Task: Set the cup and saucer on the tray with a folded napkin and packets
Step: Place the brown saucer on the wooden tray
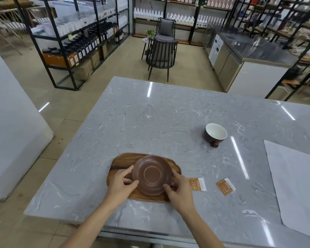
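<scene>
- Two hands are on the saucer (152, 174): left hand (121, 183) and right hand (180, 187), fingers curled on opposite rim edges, over the wooden tray (118, 164).
- Step judged: saucer being seated, face up; contact with the tray cannot be told.
- Tray's long axis runs left-right.
- Next: cup (215, 134), upright well off to the right, handle toward the camera, then packets (197, 184) and napkin (297, 185), lying unfolded.

Left grip (121, 183), right grip (180, 187): fingers curled inward.
</scene>
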Motion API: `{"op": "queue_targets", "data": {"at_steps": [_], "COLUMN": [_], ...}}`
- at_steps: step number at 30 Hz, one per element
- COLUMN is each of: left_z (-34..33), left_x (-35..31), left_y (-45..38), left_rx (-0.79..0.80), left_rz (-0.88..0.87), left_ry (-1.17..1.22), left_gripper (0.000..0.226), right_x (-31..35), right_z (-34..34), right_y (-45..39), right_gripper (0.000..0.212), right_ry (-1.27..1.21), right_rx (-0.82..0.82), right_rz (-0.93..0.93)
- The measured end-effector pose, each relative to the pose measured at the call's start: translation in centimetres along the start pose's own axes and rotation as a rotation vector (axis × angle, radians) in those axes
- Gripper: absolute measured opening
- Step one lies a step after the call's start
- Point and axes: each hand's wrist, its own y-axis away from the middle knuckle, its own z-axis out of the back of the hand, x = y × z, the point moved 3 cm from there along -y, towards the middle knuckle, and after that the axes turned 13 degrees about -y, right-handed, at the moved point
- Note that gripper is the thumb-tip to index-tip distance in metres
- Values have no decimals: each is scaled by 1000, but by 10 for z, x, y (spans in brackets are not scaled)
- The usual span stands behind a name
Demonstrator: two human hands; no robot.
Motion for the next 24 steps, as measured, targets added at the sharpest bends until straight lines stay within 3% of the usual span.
{"op": "queue_targets", "data": {"at_steps": [7, 18, 24], "left_z": [-2, 2, 6], "left_x": [3, 5, 4], "left_y": [-3, -3, -7], "left_rx": [-11, 17, 30], "left_rz": [-2, -9, -19], "left_ry": [19, 73, 3], "left_gripper": [62, 59, 54], "right_x": [-2, -3, -9], "right_z": [-6, -5, -5], "right_y": [5, 4, 5], "right_gripper": [73, 69, 67], "right_ry": [-25, 41, -60], "right_rx": [36, 57, 23], "right_rz": [-21, 4, -50]}}
